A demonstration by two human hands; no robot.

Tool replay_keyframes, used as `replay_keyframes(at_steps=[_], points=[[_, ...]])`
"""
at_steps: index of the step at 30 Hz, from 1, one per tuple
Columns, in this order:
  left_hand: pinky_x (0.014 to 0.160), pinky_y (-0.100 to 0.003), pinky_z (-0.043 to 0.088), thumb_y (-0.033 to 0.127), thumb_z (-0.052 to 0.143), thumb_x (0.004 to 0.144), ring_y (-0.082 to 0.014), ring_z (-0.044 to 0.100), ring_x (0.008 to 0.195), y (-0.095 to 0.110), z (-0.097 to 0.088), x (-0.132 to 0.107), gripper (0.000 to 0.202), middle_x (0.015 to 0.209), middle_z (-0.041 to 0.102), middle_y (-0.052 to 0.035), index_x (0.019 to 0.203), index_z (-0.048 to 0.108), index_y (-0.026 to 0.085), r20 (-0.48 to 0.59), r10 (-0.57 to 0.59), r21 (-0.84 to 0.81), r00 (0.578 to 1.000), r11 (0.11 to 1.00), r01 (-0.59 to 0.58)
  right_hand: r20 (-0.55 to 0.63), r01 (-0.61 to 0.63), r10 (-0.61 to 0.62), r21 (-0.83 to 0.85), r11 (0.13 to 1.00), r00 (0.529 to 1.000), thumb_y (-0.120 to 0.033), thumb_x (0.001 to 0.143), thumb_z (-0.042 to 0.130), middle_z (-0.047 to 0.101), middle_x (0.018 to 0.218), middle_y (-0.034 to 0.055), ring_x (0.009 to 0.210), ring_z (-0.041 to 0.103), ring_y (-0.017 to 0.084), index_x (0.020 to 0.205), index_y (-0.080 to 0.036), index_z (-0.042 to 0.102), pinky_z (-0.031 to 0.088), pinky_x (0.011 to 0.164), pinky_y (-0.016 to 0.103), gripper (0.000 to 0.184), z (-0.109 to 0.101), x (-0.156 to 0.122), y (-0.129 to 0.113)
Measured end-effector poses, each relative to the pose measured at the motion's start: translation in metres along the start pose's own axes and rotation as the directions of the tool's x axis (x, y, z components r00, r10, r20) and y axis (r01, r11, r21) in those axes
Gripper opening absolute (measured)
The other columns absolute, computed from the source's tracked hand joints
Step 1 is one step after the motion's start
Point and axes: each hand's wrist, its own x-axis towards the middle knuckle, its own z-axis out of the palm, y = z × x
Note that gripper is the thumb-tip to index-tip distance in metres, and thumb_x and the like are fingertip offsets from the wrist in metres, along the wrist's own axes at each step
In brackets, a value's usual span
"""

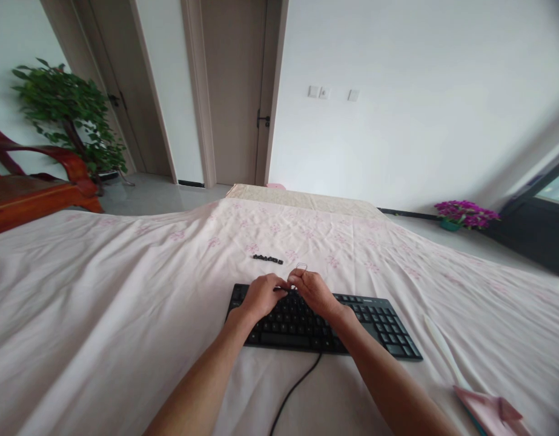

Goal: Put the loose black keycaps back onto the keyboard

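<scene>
A black wired keyboard (379, 327) lies on a pale pink floral cloth (125, 290) in front of me. Both hands rest over its upper rows. My left hand (260, 295) is curled, fingertips pressed on the top keys. My right hand (313, 290) pinches a small wire loop tool (301, 266) at the keyboard's far edge, right beside the left fingertips. A short row of several black keycaps (268, 259) lies on the cloth just beyond the hands. The keyboard's cable (297, 387) runs toward me.
A white flat tool (443, 348) and a pink cloth or pouch (488, 412) lie at the right front. A red wooden chair (34, 188) and a green plant (65, 109) stand left, purple flowers (465, 214) right, doors behind.
</scene>
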Motion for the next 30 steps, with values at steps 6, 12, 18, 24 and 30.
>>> replay_keyframes(at_steps=[6,12,18,24,30], points=[[0.072,-0.025,0.042,0.033,0.059,0.081,-0.0171,0.063,0.081,0.007,0.002,-0.001,0.015,0.085,0.070,0.0000,0.081,0.072,0.026,0.016,-0.026,0.026,1.000,0.999,0.026,-0.096,0.068,-0.065,0.027,0.997,0.993,-0.038,0.097,0.034,0.059,0.073,0.0004,0.074,0.057,0.013,0.070,-0.020,0.059,0.042,0.078,0.026,0.041,0.012,-0.011,0.013],[0.067,-0.023,0.038,0.034,0.060,0.081,-0.0152,0.062,0.079,0.011,0.006,-0.002,0.013,0.084,0.068,0.0013,0.078,0.071,0.026,0.001,-0.040,0.049,0.999,0.998,0.040,-0.095,0.095,-0.089,0.062,0.994,0.991,-0.040,0.097,0.034,0.058,0.072,0.0012,0.072,0.057,0.014,0.070,-0.020,0.057,0.044,0.077,0.028,0.041,0.013,-0.013,0.018],[0.068,-0.024,0.038,0.032,0.062,0.080,-0.0151,0.062,0.080,0.017,0.012,-0.004,0.011,0.087,0.068,0.0008,0.079,0.069,0.024,-0.064,-0.050,0.068,0.997,0.996,0.054,-0.185,0.131,-0.110,0.102,0.986,0.977,-0.042,0.097,0.034,0.058,0.072,0.0018,0.071,0.056,0.014,0.071,-0.019,0.057,0.044,0.076,0.027,0.041,0.016,-0.016,0.021],[0.071,-0.024,0.042,0.030,0.058,0.082,-0.0149,0.062,0.079,0.020,0.012,-0.003,0.013,0.082,0.069,0.0016,0.080,0.069,0.023,-0.073,0.029,-0.053,0.997,0.998,-0.033,-0.290,0.128,-0.087,0.124,0.984,0.953,-0.044,0.097,0.031,0.059,0.072,0.0030,0.070,0.058,0.015,0.072,-0.020,0.057,0.046,0.074,0.028,0.044,0.013,-0.022,0.015],[0.074,-0.024,0.048,0.021,0.059,0.077,-0.0145,0.064,0.079,0.012,0.013,0.000,0.021,0.086,0.070,0.0025,0.096,0.066,0.023,-0.141,-0.085,-0.208,0.986,0.977,0.054,-0.131,0.280,-0.305,-0.179,0.943,0.943,-0.040,0.097,0.036,0.067,0.098,0.0076,0.089,0.060,0.018,0.098,-0.021,0.063,0.044,0.083,0.031,0.033,0.009,-0.024,0.005]])
